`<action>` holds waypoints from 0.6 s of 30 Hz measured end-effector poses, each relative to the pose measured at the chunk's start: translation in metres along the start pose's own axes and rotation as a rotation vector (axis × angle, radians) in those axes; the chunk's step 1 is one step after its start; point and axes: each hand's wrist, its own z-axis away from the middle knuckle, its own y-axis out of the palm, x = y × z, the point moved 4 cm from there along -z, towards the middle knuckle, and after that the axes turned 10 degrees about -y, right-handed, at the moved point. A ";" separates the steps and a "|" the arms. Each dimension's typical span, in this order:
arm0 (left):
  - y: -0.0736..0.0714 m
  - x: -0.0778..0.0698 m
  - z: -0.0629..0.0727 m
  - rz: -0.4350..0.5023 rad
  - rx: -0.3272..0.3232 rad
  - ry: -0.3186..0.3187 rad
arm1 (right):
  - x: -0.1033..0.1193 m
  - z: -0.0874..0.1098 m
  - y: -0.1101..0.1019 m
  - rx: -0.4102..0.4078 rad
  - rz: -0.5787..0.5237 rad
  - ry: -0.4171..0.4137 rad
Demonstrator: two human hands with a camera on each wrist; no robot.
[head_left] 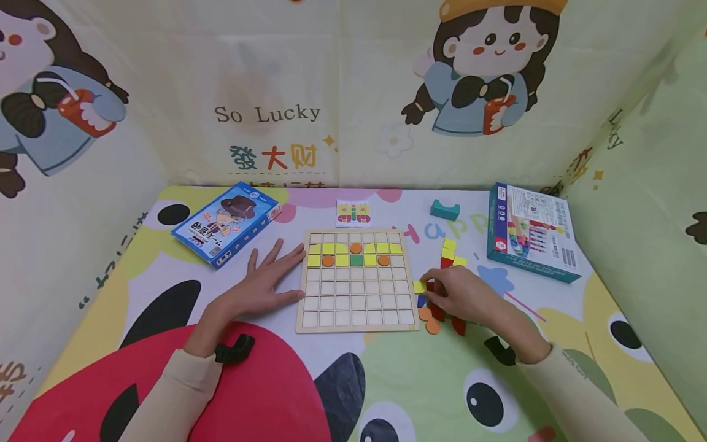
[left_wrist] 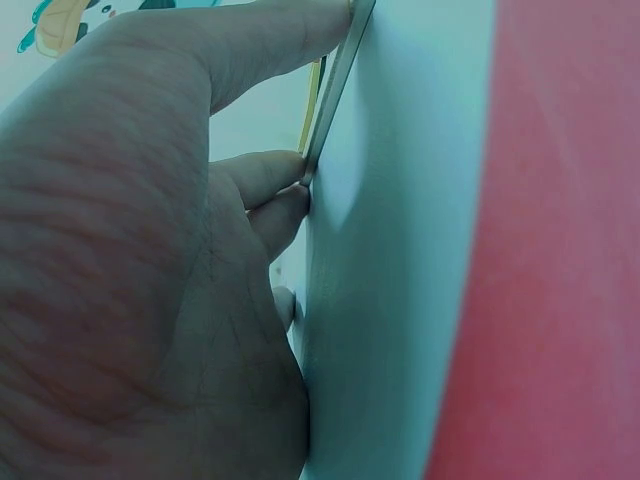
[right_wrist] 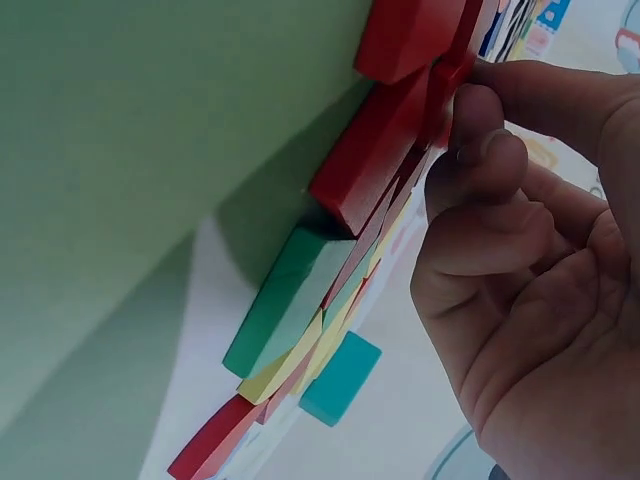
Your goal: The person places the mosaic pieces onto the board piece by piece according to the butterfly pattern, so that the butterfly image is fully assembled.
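A wooden grid board (head_left: 351, 329) lies flat on the table, with yellow pieces, orange discs (head_left: 356, 248) and a green square (head_left: 356, 260) in its upper rows. My left hand (head_left: 262, 290) lies spread at the board's left side; in the left wrist view thumb and fingertips touch its edge. Just off the right edge, my right hand (head_left: 463, 296) pinches a yellow square tile (head_left: 419, 287) between thumb and fingers. Loose pieces lie under and around that hand, among them red blocks (right_wrist: 375, 155) and a green block (right_wrist: 288, 295); the hand partly covers them in the head view.
A small pattern card (head_left: 354, 213) with a butterfly lies behind the board. Farther back are a teal notched block (head_left: 444, 210), a blue game box (head_left: 227, 222) at left and another box (head_left: 533, 233) at right. Loose orange discs (head_left: 432, 326) sit near the board's lower right corner.
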 end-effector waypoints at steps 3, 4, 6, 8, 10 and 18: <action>-0.001 0.000 0.000 0.001 0.002 -0.001 | 0.002 0.000 0.000 0.002 0.005 0.008; -0.001 0.000 0.001 0.002 0.003 -0.001 | 0.002 0.000 -0.001 0.002 0.008 0.009; -0.001 -0.001 0.001 0.002 0.003 -0.001 | 0.003 0.000 -0.001 0.002 0.009 0.012; -0.002 -0.001 0.001 0.001 0.001 -0.001 | 0.003 0.000 -0.002 0.000 0.010 0.009; -0.002 -0.001 0.002 0.001 0.000 0.000 | 0.003 0.000 -0.003 -0.006 0.015 0.006; 0.000 -0.002 0.001 0.000 0.001 0.001 | -0.001 -0.010 -0.007 -0.048 0.020 -0.021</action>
